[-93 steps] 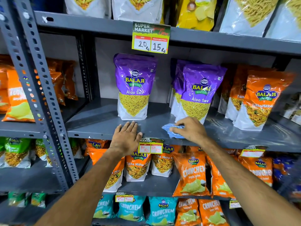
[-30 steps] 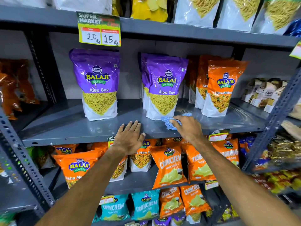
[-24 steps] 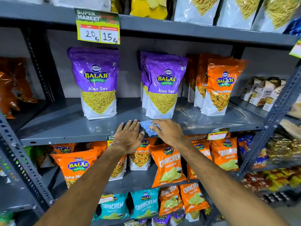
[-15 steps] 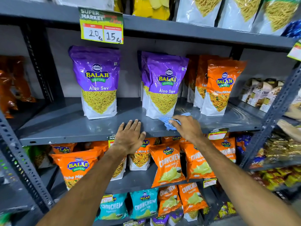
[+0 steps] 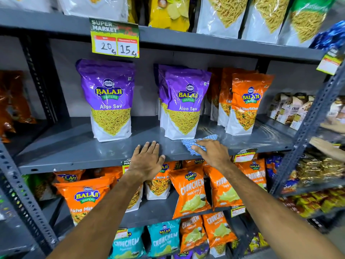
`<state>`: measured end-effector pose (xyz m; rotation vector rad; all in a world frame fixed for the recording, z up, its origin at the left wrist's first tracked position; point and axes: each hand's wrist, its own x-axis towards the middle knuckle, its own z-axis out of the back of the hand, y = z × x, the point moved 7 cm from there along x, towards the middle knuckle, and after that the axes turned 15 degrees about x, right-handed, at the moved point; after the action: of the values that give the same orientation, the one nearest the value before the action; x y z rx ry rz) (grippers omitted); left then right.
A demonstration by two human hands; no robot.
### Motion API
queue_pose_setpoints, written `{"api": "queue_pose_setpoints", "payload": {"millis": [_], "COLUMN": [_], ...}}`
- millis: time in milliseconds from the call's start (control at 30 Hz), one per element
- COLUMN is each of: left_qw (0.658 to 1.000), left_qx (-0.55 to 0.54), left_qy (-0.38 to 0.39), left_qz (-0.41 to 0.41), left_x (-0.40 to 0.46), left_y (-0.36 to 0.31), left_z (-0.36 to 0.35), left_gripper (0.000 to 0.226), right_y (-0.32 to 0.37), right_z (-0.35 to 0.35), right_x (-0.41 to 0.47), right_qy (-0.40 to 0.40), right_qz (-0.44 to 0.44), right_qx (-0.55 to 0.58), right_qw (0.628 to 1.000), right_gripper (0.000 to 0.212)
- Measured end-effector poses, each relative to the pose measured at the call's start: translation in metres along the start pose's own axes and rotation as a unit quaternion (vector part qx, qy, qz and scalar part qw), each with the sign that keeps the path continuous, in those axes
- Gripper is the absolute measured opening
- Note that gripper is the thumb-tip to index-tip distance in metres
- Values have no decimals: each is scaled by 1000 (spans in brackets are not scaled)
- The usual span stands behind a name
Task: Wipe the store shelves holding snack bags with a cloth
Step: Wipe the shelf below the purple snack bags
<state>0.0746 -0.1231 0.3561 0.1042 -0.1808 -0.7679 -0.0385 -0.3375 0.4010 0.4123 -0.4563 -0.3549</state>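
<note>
Now the right hand point(image 5: 212, 153) was down on the blue cloth point(image 5: 194, 144), fingers curled over it and pressing it flat against the grey metal shelf point(image 5: 74, 148), near the front edge. The cloth was bunched, a crumpled blue weave poking out past the fingertips towards the bags and trailing to the right behind the hand. The right forearm ran in long and straight from the lower right corner, wrist a touch bent.

Over on the other side, the left hand point(image 5: 147, 161) lay palm down on the same shelf lip, fingers spread and flat, holding nothing, just beside the cloth hand but not touching it. Its arm came up from the bottom centre.

The shelf itself looked smooth and painted, with a dull shine and faint streaks on the right part. Right behind the cloth stood a purple Aloo Sev bag point(image 5: 184, 105), upright, glossy plastic, white at the base with a window of thin yellow strands; more purple bags were stacked behind it. A second purple Aloo Sev bag point(image 5: 109, 101) stood apart to the left, also upright. To the right, orange Tikha Mitha bags point(image 5: 246, 103) stood in a row, shiny and crinkled.

Above, a price tag point(image 5: 114, 39) hung from the upper shelf edge, reading 20 and 15. Below the hands, orange Crunchem packets point(image 5: 190, 191) leaned forward on the lower shelf.
</note>
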Motion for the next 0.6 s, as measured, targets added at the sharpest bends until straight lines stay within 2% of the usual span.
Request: {"api": "queue_pose_setpoints", "payload": {"millis": [167, 233, 300, 367, 500, 600], "left_qw": [1000, 1000, 1000, 1000, 1000, 1000], "left_qx": [0, 0, -1, -1, -1, -2], "left_qy": [0, -2, -6, -7, -6, 8], "left_qz": [1, 1, 1, 0, 6, 17], "left_x": [0, 1, 1, 1, 2, 4], "left_y": [0, 0, 0, -1, -1, -3], "left_z": [0, 0, -1, -1, -2, -3], "left_gripper": [68, 68, 68, 68, 67, 69], "right_y": [-3, 15, 38, 49, 29, -3], "right_z": [14, 13, -3, -23, -18, 2], "right_x": [9, 11, 8, -1, -8, -4], "right_qy": [-20, -46, -23, 26, 13, 9], "right_qz": [-17, 8, 41, 57, 62, 19], "right_qx": [22, 42, 45, 42, 36, 20], "right_qw": [999, 998, 998, 997, 997, 1000], "right_gripper": [49, 51, 57, 54, 48, 48]}}
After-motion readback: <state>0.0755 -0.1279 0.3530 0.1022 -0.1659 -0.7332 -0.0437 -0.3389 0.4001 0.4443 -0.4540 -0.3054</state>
